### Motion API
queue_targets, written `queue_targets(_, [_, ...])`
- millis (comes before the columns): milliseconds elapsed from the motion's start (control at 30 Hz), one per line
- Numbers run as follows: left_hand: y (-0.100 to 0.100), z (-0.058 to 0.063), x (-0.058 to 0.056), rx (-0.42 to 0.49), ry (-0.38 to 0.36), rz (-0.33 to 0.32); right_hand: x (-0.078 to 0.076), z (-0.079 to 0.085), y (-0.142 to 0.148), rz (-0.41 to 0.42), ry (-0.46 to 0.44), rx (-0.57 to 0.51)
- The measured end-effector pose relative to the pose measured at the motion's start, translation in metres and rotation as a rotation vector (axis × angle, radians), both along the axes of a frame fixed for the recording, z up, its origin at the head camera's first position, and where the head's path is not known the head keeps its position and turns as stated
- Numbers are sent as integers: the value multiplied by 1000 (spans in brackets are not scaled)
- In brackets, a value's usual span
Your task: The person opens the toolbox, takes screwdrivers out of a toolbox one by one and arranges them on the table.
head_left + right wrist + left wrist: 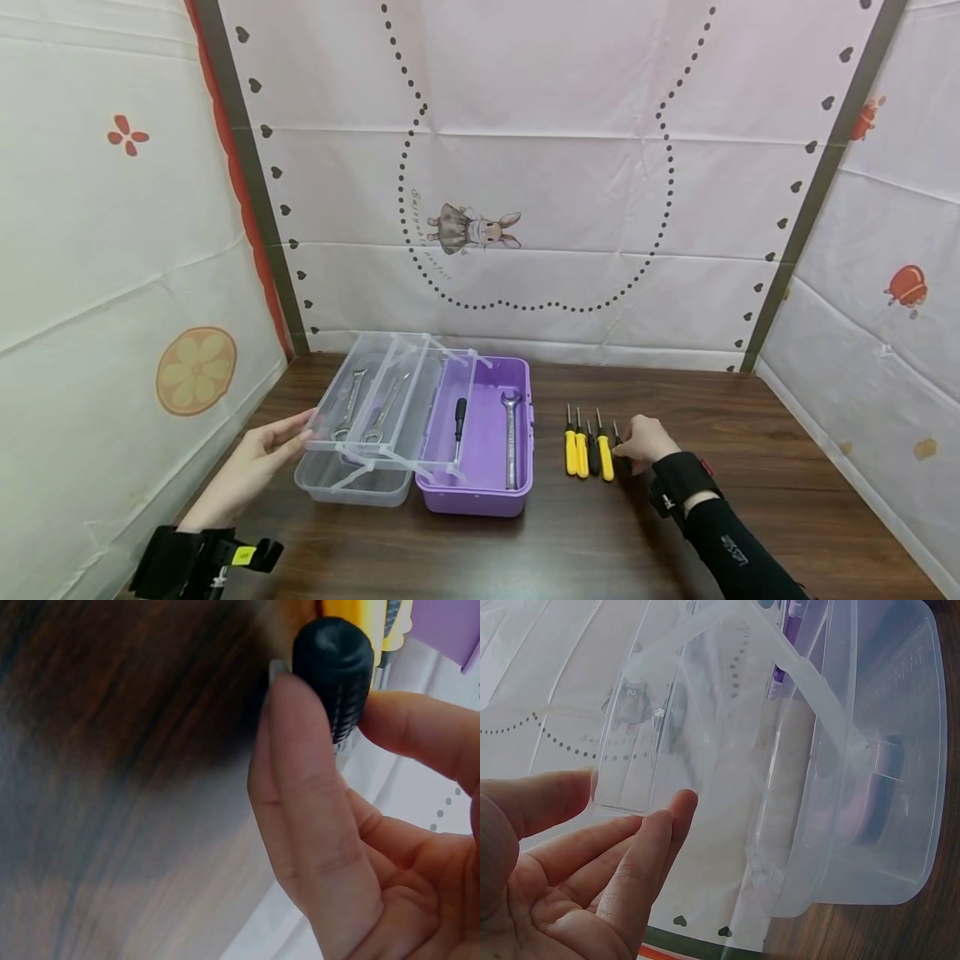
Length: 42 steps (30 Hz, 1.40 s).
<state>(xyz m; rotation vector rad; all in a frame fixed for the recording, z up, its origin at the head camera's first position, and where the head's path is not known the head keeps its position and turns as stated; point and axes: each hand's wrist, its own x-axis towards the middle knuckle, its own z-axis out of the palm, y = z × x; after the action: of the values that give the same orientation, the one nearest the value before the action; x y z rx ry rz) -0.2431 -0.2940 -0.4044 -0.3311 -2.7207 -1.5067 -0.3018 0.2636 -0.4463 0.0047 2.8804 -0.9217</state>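
Note:
My left hand (251,467) pinches the left edge of a clear plastic tray (626,799), thumb on one side and fingers on the other. Two wrenches (349,407) show in the clear compartments, on the left of an open purple toolbox (480,502). Inside the purple box lie another wrench (511,442) and a black-handled screwdriver (460,417), partly behind the clear plastic. To the right, my right hand (647,442) pinches the black handle of a screwdriver (334,664) between thumb and fingers, at the right end of a row of screwdrivers.
Several screwdrivers with yellow handles (571,454) and a black one (593,457) lie side by side on the brown wooden table (570,550). A lower clear bin (352,493) sits left of the purple box. Printed cloth walls (555,183) stand behind and at both sides.

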Motion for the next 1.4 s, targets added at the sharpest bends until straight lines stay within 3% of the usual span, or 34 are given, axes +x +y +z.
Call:
queue_targets(367, [0,-1,1,10,-9,-2,-6,-8,1,-7,29,-46])
queue_targets(633, [0,-1,0,14,-13,-12,-7,-10,1,-10,51,-21])
queue_targets(1400, [1,2,1,-3,-9,-7,-5,-5,2,-8,8,-41])
